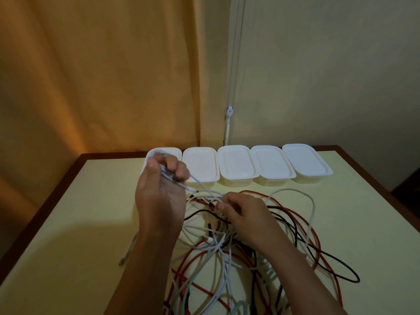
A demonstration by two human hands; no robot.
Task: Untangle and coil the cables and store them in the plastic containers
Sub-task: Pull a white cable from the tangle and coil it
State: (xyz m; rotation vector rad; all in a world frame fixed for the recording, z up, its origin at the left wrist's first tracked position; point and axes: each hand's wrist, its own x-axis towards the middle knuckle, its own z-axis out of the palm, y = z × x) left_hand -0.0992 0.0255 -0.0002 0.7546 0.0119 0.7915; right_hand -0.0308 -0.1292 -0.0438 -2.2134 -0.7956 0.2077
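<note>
A tangle of cables [227,242] in white, red, black and pale green lies on the table in front of me. My left hand [161,192] is raised over the leftmost container and grips a small bundle of white cable [197,181], which runs down to the right. My right hand [243,214] rests on the pile and pinches that same white cable among red and black strands. Several white plastic containers [238,164] stand in a row at the table's far edge; the leftmost one [175,152] is partly hidden behind my left hand.
The pale yellow table [68,223] has a dark wooden rim. A grey cable end [127,251] trails off to the left of my left forearm. An orange curtain hangs behind on the left, with a pale wall and a blind cord behind the containers.
</note>
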